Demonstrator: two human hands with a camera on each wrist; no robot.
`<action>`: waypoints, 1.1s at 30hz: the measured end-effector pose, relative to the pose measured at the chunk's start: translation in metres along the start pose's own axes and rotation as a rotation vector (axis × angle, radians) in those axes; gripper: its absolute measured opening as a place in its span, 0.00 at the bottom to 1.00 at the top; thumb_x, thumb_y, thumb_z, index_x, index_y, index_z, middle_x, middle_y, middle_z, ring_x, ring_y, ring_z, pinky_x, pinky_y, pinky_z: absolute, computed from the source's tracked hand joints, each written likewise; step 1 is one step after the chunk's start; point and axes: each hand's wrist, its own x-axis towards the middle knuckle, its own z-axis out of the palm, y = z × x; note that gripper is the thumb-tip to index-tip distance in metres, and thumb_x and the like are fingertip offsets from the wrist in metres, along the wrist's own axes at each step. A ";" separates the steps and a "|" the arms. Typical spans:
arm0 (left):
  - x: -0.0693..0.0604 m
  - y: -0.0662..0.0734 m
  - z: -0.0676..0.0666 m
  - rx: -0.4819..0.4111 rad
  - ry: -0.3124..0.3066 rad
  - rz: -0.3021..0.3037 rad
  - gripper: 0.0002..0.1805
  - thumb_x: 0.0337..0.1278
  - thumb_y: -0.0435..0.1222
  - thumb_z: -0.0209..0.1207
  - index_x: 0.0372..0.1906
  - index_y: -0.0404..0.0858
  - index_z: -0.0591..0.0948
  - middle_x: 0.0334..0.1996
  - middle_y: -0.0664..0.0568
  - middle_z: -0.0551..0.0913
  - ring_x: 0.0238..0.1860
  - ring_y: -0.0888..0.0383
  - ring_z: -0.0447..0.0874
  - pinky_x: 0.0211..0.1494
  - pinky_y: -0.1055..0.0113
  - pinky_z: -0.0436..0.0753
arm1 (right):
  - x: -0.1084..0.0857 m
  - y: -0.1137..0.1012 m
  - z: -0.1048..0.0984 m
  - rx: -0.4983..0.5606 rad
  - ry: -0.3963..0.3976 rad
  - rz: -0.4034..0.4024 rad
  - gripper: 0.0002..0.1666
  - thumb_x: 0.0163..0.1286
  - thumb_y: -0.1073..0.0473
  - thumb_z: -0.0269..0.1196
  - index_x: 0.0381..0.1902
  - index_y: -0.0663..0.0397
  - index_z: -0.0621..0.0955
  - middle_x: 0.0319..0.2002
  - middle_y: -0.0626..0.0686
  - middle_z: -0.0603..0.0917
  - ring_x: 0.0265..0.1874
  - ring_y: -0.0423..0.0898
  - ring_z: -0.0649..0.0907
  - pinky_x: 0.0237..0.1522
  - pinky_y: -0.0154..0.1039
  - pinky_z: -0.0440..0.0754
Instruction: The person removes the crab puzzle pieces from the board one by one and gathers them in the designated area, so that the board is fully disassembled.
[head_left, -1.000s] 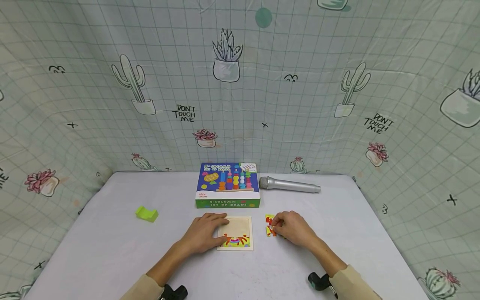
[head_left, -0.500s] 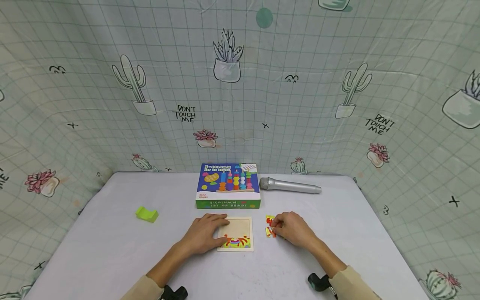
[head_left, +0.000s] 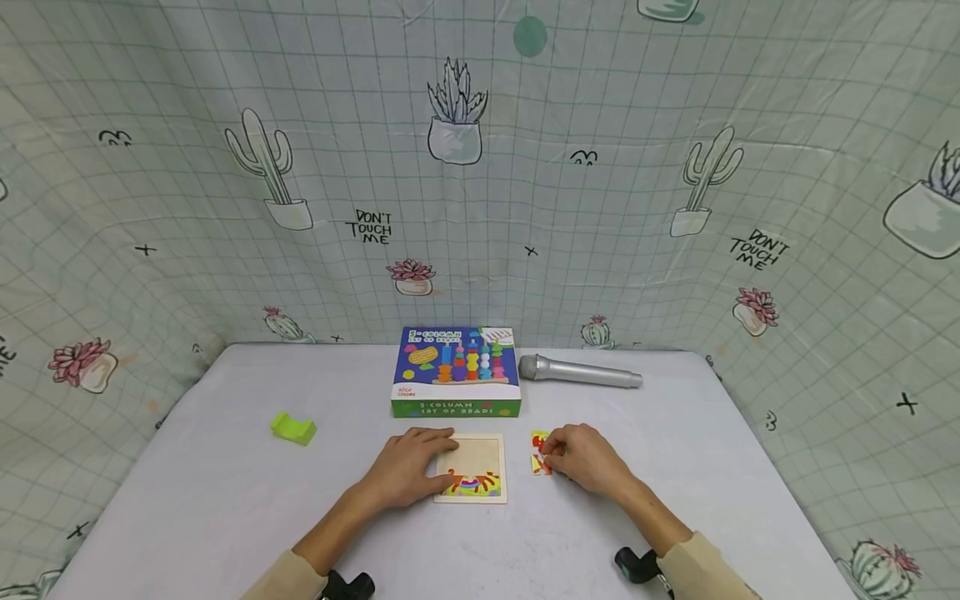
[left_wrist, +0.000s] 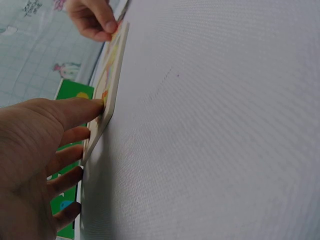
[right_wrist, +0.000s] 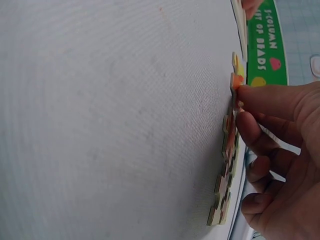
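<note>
A square wooden puzzle board lies in front of me, its lower strip filled with colourful pieces and its upper part bare wood. My left hand rests along the board's left side. In the left wrist view its thumb presses on the filled strip, and the other fingers are spread toward the far side. Right of the board, my right hand pinches an orange-and-yellow puzzle piece between thumb and forefinger, low over the table. More puzzle pieces lie in a row beneath that hand, partly hidden by it.
A box of bead toys stands behind the board. To its right lies a silver microphone. A bright green block sits at the left on the white table. A patterned cloth hangs behind.
Both hands hold almost the same places throughout. The right hand stays over the loose pieces, with only slight movement of its fingers. Board, box and microphone have not moved.
</note>
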 end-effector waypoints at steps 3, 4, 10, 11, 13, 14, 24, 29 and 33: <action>0.000 0.000 0.000 0.000 -0.003 -0.001 0.27 0.58 0.49 0.68 0.61 0.44 0.82 0.68 0.51 0.75 0.68 0.45 0.71 0.61 0.39 0.71 | 0.000 0.000 0.001 -0.006 -0.003 -0.010 0.07 0.61 0.63 0.72 0.28 0.45 0.85 0.23 0.39 0.78 0.26 0.39 0.74 0.32 0.36 0.71; 0.000 0.000 -0.001 -0.002 -0.003 -0.002 0.27 0.58 0.48 0.68 0.61 0.44 0.82 0.68 0.51 0.75 0.68 0.45 0.71 0.61 0.39 0.71 | 0.000 0.000 0.001 -0.007 -0.003 -0.012 0.07 0.61 0.63 0.72 0.28 0.44 0.85 0.23 0.39 0.78 0.26 0.39 0.74 0.32 0.36 0.71; 0.000 0.001 -0.001 -0.005 -0.004 -0.005 0.27 0.57 0.48 0.69 0.61 0.44 0.82 0.68 0.51 0.75 0.68 0.45 0.71 0.61 0.38 0.71 | 0.000 0.000 0.001 -0.007 -0.004 -0.012 0.08 0.61 0.61 0.72 0.27 0.43 0.84 0.23 0.38 0.79 0.27 0.38 0.74 0.33 0.36 0.71; 0.000 0.001 -0.001 -0.004 -0.005 -0.005 0.27 0.57 0.48 0.68 0.61 0.44 0.82 0.68 0.51 0.75 0.68 0.45 0.71 0.61 0.38 0.71 | 0.000 0.001 0.001 -0.006 -0.003 -0.010 0.08 0.61 0.61 0.72 0.27 0.43 0.84 0.23 0.38 0.79 0.27 0.38 0.74 0.33 0.36 0.71; -0.001 0.002 -0.001 -0.006 -0.005 -0.005 0.27 0.57 0.48 0.68 0.61 0.44 0.82 0.68 0.51 0.75 0.68 0.45 0.71 0.61 0.38 0.71 | -0.001 0.000 0.000 -0.002 0.000 -0.011 0.08 0.61 0.62 0.72 0.27 0.43 0.84 0.23 0.39 0.79 0.27 0.39 0.74 0.33 0.36 0.71; -0.001 0.002 -0.002 -0.007 -0.005 -0.004 0.26 0.58 0.48 0.68 0.61 0.44 0.82 0.68 0.50 0.75 0.68 0.44 0.71 0.61 0.38 0.71 | -0.001 0.000 0.000 -0.003 0.001 -0.012 0.08 0.61 0.62 0.72 0.27 0.44 0.84 0.23 0.39 0.79 0.27 0.39 0.74 0.34 0.37 0.71; -0.001 0.005 -0.001 -0.093 -0.018 0.048 0.16 0.60 0.39 0.66 0.53 0.54 0.88 0.68 0.44 0.74 0.69 0.38 0.66 0.60 0.31 0.64 | 0.000 -0.018 0.004 0.036 0.003 -0.073 0.06 0.62 0.61 0.71 0.28 0.44 0.84 0.23 0.37 0.79 0.29 0.39 0.75 0.38 0.39 0.74; 0.000 0.006 -0.001 -0.148 -0.043 0.050 0.14 0.62 0.35 0.63 0.46 0.56 0.90 0.70 0.43 0.70 0.71 0.38 0.62 0.64 0.29 0.57 | 0.002 -0.033 0.011 0.027 -0.032 -0.131 0.01 0.62 0.60 0.70 0.32 0.47 0.86 0.25 0.37 0.79 0.30 0.38 0.75 0.37 0.37 0.74; 0.000 0.006 -0.001 -0.160 -0.045 0.052 0.14 0.63 0.35 0.62 0.44 0.57 0.91 0.71 0.44 0.70 0.71 0.38 0.61 0.65 0.29 0.55 | 0.004 -0.043 0.017 0.043 -0.077 -0.184 0.06 0.62 0.60 0.69 0.39 0.50 0.88 0.24 0.37 0.78 0.29 0.38 0.74 0.36 0.35 0.72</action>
